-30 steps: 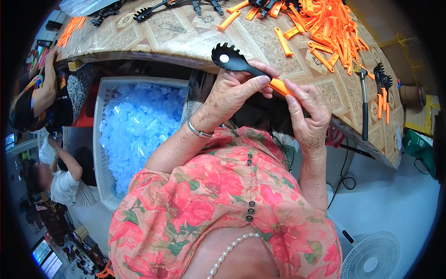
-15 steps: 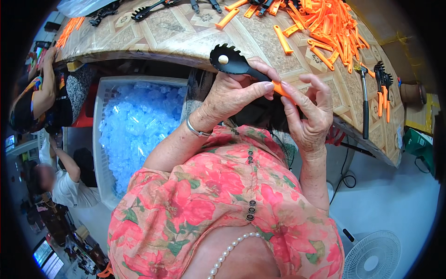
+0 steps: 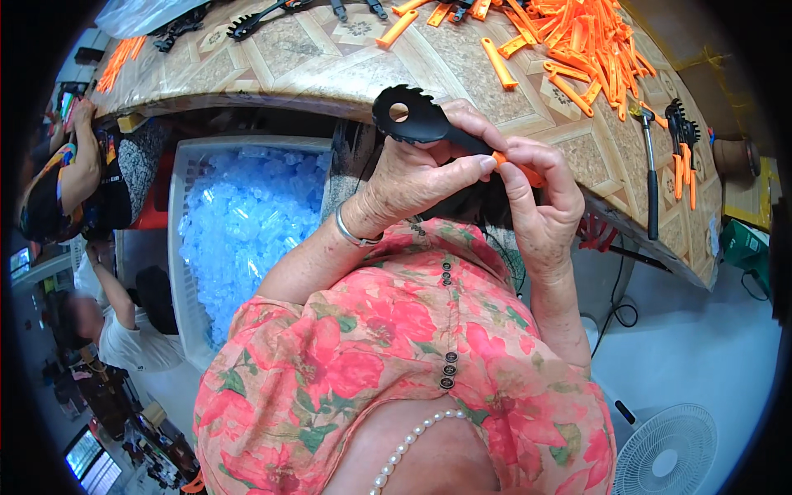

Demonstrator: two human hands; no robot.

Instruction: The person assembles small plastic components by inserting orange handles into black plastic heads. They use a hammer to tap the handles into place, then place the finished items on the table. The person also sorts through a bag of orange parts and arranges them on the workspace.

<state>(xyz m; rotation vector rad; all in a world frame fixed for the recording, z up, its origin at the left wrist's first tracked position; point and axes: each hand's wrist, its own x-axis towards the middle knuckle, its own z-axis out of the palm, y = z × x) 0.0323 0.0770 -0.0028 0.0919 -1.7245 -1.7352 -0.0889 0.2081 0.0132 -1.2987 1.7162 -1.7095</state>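
A black spaghetti server (image 3: 417, 117) with a toothed rim and a round hole is pinched in my left hand (image 3: 421, 173), just off the table's near edge. Its stem runs toward an orange handle (image 3: 530, 175), which the fingers of my right hand (image 3: 549, 198) grip. Black stem and orange handle meet between my two thumbs; how far one sits inside the other is hidden by my fingers. A large heap of loose orange handles (image 3: 598, 49) lies on the table (image 3: 330, 66) beyond my right hand.
A hammer (image 3: 650, 173) lies near the table's right edge, beside several orange-handled servers (image 3: 683, 148). Left of my arm stands a white crate (image 3: 175, 239) full of clear bluish plastic pieces. Other people work at the left. A white fan (image 3: 667, 450) stands at lower right.
My right hand has drawn in closer to my left, its fingers now wrapped further round the orange handle. The server's head has tilted slightly.
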